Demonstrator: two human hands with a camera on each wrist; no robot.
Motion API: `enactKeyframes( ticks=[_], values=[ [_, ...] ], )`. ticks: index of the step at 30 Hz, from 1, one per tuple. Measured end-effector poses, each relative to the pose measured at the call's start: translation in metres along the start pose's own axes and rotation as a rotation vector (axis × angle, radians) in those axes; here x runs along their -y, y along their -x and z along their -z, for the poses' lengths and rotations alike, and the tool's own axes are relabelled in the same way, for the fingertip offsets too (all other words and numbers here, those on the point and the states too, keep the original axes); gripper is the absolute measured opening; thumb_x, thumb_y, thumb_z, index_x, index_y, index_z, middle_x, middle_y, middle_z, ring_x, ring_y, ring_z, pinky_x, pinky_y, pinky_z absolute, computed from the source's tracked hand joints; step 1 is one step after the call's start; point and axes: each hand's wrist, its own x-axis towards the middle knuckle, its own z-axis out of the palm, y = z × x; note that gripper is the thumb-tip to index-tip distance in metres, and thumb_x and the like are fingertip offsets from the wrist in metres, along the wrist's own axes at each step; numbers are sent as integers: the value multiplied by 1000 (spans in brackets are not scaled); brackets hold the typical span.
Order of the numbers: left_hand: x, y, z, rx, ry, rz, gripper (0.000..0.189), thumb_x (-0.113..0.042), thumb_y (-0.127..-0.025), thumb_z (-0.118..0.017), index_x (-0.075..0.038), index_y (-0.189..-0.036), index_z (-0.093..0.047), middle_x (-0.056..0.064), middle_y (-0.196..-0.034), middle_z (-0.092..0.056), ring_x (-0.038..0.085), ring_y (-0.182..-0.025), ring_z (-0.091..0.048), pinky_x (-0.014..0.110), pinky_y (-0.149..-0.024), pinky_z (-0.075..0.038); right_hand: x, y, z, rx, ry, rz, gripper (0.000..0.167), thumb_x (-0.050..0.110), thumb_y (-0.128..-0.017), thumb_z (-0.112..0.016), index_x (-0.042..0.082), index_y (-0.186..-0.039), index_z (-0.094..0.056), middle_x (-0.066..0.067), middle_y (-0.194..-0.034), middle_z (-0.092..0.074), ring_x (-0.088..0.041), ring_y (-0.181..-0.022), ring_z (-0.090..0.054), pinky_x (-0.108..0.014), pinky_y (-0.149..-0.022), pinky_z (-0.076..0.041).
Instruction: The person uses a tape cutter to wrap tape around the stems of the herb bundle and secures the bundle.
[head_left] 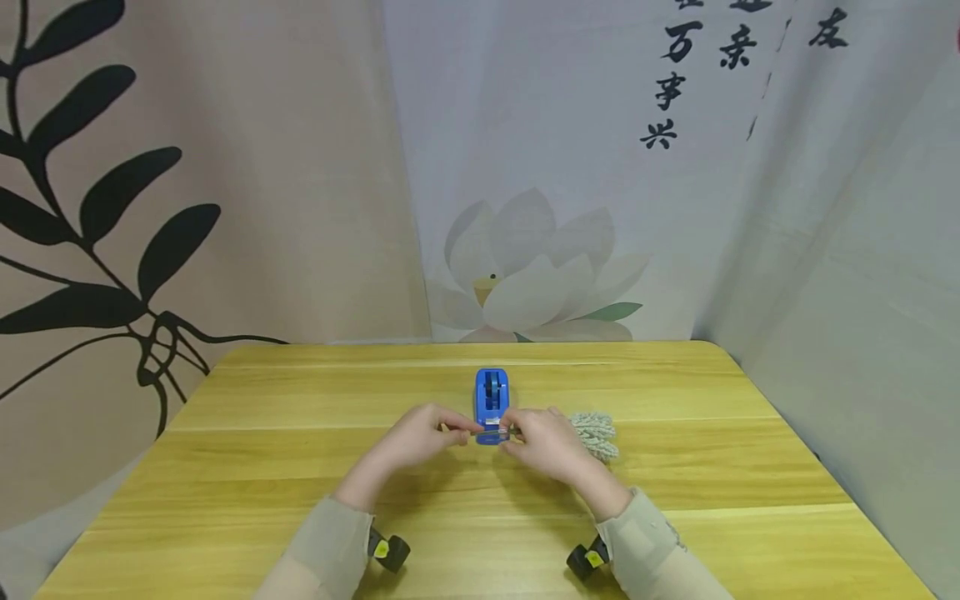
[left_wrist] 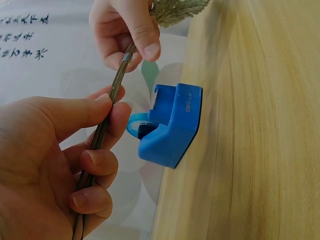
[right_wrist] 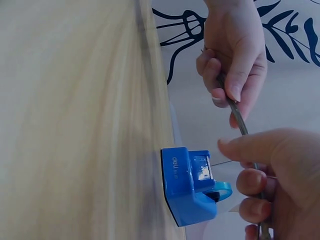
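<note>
A thin bundle of dried stems (left_wrist: 116, 82) runs between the two hands, its pale green, feathery heads (head_left: 595, 435) sticking out past the right hand. My left hand (head_left: 422, 435) grips the lower stems, thumb and index finger pinching them and the other fingers curled round. Further up, my right hand (head_left: 549, 442) holds the same bundle with curled fingers and thumb. A short shiny band (left_wrist: 126, 57) wraps the stems close to the right fingertips. Just behind the hands stands a blue tape dispenser (head_left: 491, 390) with a roll of tape (left_wrist: 138, 125) in it.
The wooden table (head_left: 285, 467) extends on both sides of the hands. Behind it hangs a curtain (head_left: 322, 183) printed with leaves, a lotus and black characters. Dark wrist-camera mounts (head_left: 390, 552) project inward from the sleeves.
</note>
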Motion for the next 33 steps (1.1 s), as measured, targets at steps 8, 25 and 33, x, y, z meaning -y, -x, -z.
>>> enactKeyframes(
  ticks=[8,25,33],
  values=[
    [0,-1,0,1,2,-21,19,-10,-94,-63,-16,-105,-76,4,-103,-71,19,-80,-57,34,-64,-46,-1,1,-2,-44,-49,3,8,25,-91,-69,18,-92,-67,14,-61,-50,-3,-48,-36,-24,-48,-32],
    [0,-1,-1,8,-4,-32,19,-9,-93,-63,-15,-105,-76,0,-103,-71,15,-81,-59,33,-65,-47,-4,1,2,-29,-126,-4,7,21,-95,-64,22,-89,-69,12,-72,-61,-4,-54,-46,-24,-52,-41],
    [1,-2,-4,22,-19,-26,19,-9,-93,-63,-13,-106,-76,-1,-102,-71,15,-76,-56,30,-59,-42,-4,3,5,-16,-156,1,10,19,-95,-63,20,-87,-69,7,-71,-63,-5,-53,-44,-26,-52,-39]
  ],
)
